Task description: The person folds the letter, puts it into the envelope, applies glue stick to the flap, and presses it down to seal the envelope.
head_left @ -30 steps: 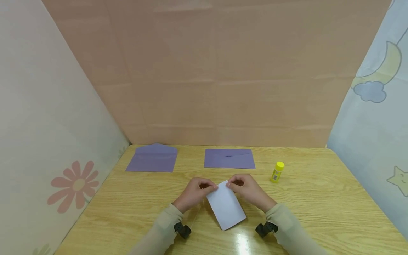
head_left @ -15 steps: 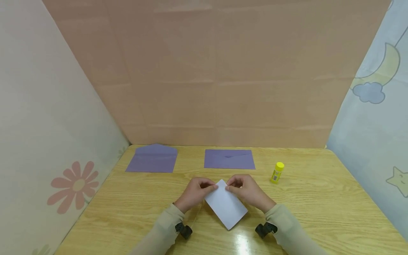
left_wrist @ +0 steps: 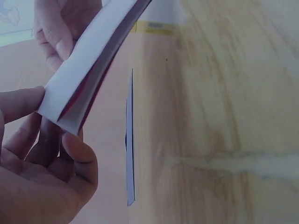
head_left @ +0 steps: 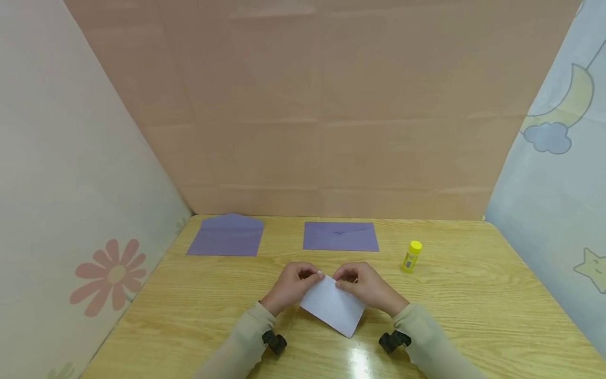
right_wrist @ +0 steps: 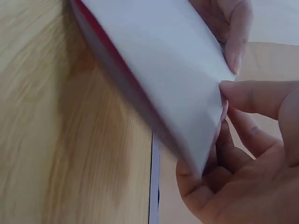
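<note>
Both hands hold a folded white card point(head_left: 333, 306) up over the table, tilted, its lower corner toward the person. My left hand point(head_left: 290, 287) pinches its far left corner between thumb and fingers. On the card's upper right edge, the thumb and fingers of my right hand point(head_left: 370, 287) pinch it too. Seen from the left wrist, the card point(left_wrist: 91, 60) has layers slightly apart with red inside. That red also shows along the card's long edge point(right_wrist: 163, 70) in the right wrist view. Some fingertips are hidden behind the card.
A purple envelope point(head_left: 229, 242) with its flap raised lies at the back left of the wooden table point(head_left: 473, 295). Another purple envelope point(head_left: 338, 239), flap folded down, lies at the back middle. To the right stands a yellow glue stick point(head_left: 412, 257).
The card has turned between the hands, its near end swinging to the right. The hands have shifted only slightly. Envelopes and glue stick stay where they were.
</note>
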{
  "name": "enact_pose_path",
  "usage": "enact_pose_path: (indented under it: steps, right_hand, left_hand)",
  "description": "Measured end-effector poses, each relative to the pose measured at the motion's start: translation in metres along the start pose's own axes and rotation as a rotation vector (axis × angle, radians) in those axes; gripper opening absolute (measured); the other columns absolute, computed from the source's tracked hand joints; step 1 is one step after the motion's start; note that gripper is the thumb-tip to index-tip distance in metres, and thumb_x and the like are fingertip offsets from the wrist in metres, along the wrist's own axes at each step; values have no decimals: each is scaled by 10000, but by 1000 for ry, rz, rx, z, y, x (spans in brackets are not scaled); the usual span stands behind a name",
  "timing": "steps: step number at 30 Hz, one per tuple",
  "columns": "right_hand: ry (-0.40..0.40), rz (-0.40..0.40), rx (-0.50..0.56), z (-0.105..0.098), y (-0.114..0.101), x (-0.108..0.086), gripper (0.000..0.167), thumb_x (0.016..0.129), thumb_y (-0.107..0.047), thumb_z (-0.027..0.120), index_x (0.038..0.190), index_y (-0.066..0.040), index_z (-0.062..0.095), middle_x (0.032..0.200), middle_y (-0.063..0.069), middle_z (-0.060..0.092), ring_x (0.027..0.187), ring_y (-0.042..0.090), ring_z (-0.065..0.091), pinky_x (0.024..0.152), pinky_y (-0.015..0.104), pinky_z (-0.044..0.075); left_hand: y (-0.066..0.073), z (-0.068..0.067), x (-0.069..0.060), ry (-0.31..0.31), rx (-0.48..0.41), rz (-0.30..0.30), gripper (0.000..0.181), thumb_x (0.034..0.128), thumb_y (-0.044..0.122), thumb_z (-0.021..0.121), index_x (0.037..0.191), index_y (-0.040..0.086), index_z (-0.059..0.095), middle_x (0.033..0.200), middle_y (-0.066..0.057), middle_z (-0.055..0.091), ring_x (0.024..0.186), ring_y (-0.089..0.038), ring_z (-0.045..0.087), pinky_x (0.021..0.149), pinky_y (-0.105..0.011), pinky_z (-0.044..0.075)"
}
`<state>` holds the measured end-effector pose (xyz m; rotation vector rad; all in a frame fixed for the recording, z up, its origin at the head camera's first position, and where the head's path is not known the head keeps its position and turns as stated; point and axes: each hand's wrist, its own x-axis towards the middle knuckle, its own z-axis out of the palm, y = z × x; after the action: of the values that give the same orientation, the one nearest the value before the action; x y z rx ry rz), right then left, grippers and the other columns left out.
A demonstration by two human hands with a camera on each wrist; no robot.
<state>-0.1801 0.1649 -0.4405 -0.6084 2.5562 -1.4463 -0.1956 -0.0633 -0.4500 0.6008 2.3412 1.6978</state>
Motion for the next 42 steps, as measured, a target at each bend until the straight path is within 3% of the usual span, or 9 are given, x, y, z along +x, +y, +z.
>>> enact_pose_path:
  steps: [7,12,19,25,31,34,38,42]
  right_hand:
    - [-34,21,50,-5,10,-3,133,956,-74,654,1079,-30,681,935,55,673,844,181,632,709,274,535]
    - [22,57,72,-10,12,-5,197,925,-66,698,1091,30,651,937,70,673,852,180,631,717,265,531]
    - [180,153,88,-18,11,-6,152,859,-59,769,930,-12,643,830,60,667,762,163,615,654,257,501]
    - [185,164,100,-23,12,-6,165,851,-56,775,911,1,632,784,58,652,727,159,595,629,249,483]
    - [184,207,75,-23,15,-6,149,870,-93,768,911,-24,642,772,48,641,719,159,571,609,252,467]
    - [148,229,82,-24,16,-8,141,889,-86,741,965,-11,648,803,59,643,741,165,561,608,253,456]
    - [78,233,127,-27,18,-11,197,891,-34,706,1051,52,629,880,101,665,796,173,590,641,261,480]
    - [87,248,140,-28,18,-13,215,889,-33,712,1060,60,621,907,107,686,816,184,622,680,300,506]
  left_hand:
    - [-7,-3,0,36,-18,1,172,980,215,658,958,83,766,917,-55,706,778,-149,632,666,-300,541]
    - [-13,-7,-1,30,-27,-31,212,981,252,659,1013,70,763,939,-55,699,761,-139,595,652,-289,514]
    - [-15,-20,-5,-64,16,-78,220,996,266,635,1016,87,760,913,-33,685,767,-174,573,648,-280,482]
    - [-16,-27,-10,-148,57,-122,159,985,217,651,996,95,753,876,-72,699,757,-247,625,619,-310,486]
    - [-11,-23,-13,-231,28,-118,136,981,132,642,1057,23,673,888,-115,714,787,-265,657,661,-344,512]
    - [-9,-21,-13,-219,31,-118,141,995,122,614,1076,7,625,900,-136,703,771,-269,626,610,-316,461]
    - [-11,-19,-12,-158,44,-141,159,1001,130,601,1111,17,581,922,-92,678,768,-261,598,572,-301,424]
    - [-12,-17,-12,-132,17,-154,218,963,127,662,1126,16,571,901,-93,681,742,-256,610,559,-321,438]
